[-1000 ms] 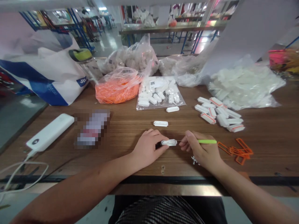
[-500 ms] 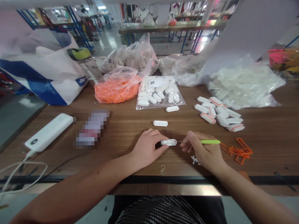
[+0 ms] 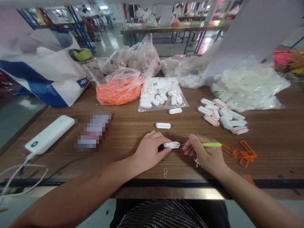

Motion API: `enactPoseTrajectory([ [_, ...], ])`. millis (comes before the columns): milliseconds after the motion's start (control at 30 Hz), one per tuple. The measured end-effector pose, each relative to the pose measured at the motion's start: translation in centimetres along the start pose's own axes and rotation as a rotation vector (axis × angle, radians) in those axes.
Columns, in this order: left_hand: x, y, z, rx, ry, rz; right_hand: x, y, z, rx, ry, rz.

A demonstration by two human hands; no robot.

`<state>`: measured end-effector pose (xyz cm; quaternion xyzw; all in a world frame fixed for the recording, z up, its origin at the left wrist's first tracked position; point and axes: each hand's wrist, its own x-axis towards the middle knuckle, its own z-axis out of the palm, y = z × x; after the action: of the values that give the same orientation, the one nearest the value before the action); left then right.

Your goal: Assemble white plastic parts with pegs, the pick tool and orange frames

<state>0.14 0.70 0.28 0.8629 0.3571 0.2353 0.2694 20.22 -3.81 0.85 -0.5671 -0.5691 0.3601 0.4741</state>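
Between thumb and forefinger, my left hand (image 3: 150, 147) pinches the left end of a small white plastic housing (image 3: 172, 145) with a row of dark holes, low over the table. My right hand (image 3: 204, 152) is closed round a thin metal pick with a lime-green handle (image 3: 211, 144). The pick's tip meets the housing's right end; whether it is inside cannot be made out. Several tiny white pieces (image 3: 196, 162) lie beside my right hand, partly hidden by it. A similar white housing (image 3: 163, 125) rests just beyond my left hand, and another (image 3: 175, 110) farther back.
To the right lie orange frames (image 3: 244, 154) and a pile of white housings (image 3: 225, 115), some orange-edged. Behind stand bags of orange parts (image 3: 118, 91), white housings (image 3: 163, 91) and translucent pieces (image 3: 249, 82). A white power bank (image 3: 49, 134) with a cable lies left.
My right hand has shifted slightly left, bringing the pick farther toward and onto the housing's right end. My left hand and the housing have stayed in place.
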Motion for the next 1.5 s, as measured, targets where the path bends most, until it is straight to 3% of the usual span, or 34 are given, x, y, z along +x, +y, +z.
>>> enactPoseTrajectory([
  [167, 0.04, -0.03, 0.06, 0.01, 0.002, 0.0, -0.08, 0.06, 0.08, -0.046, 0.001, -0.005],
  [400, 0.04, -0.18, 0.07, 0.005, 0.012, 0.009, -0.07, -0.25, -0.03, -0.204, -0.068, -0.185],
  [733, 0.03, -0.24, 0.06, 0.0, -0.002, -0.001, -0.11, -0.17, 0.01, -0.095, -0.005, -0.107],
  [1033, -0.01, -0.15, 0.09, -0.002, 0.007, 0.003, 0.04, -0.25, -0.07, -0.213, -0.084, -0.169],
  [1267, -0.03, -0.22, 0.09, -0.001, 0.001, 0.004, -0.2, -0.18, -0.06, -0.061, 0.008, -0.086],
  [1500, 0.05, -0.15, 0.02, 0.002, -0.005, 0.0, 0.07, 0.0, 0.21, -0.044, -0.015, -0.008],
])
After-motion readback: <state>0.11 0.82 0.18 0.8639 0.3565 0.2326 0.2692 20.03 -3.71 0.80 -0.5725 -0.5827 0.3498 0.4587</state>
